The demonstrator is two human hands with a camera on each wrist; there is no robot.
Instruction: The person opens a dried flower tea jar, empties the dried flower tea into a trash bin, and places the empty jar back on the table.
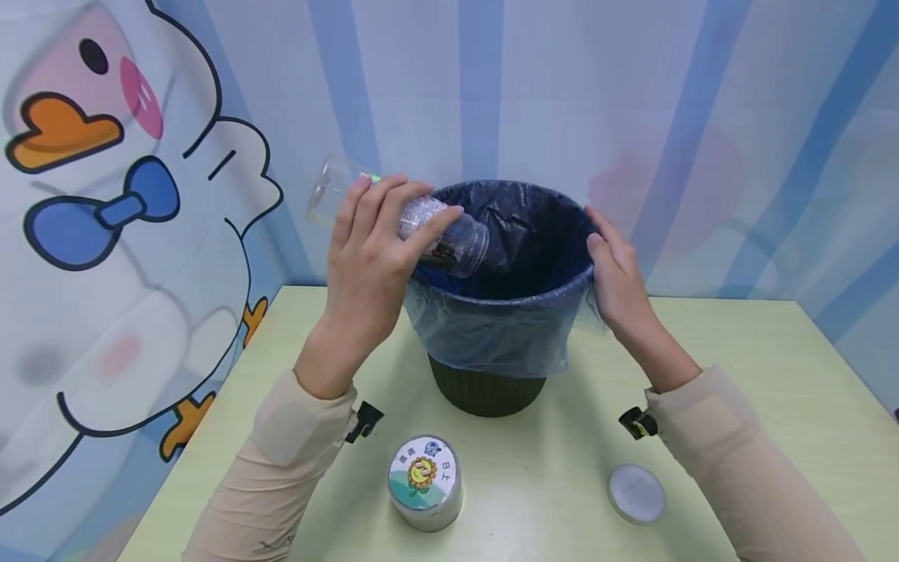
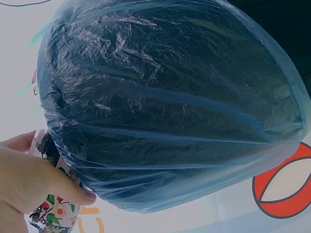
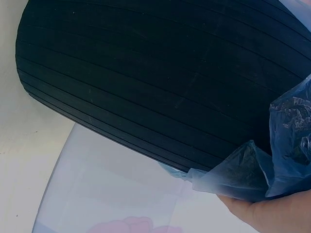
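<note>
My left hand (image 1: pixel 372 250) grips a clear plastic jar (image 1: pixel 463 238) with a printed label and some dark contents. The jar lies tilted, its uncapped mouth pointing down into a black trash bin (image 1: pixel 487 390). A blue plastic bag (image 1: pixel 492 332) lines the bin and is folded down over its rim. On the bin's right side my right hand (image 1: pixel 618 273) holds the rim through the bag. Flowers and leaves show on the jar's label (image 2: pixel 58 211) in the left wrist view, with the thumb across it. The right wrist view shows the bin's ribbed wall (image 3: pixel 146 82) and bunched bag.
A short round container (image 1: pixel 424 484) with a sunflower picture on its lid stands on the pale table (image 1: pixel 548 468), in front of the bin. A grey round lid (image 1: pixel 636 493) lies to the right. Behind the table hangs a blue striped backdrop (image 1: pixel 421 86) with a cartoon bird.
</note>
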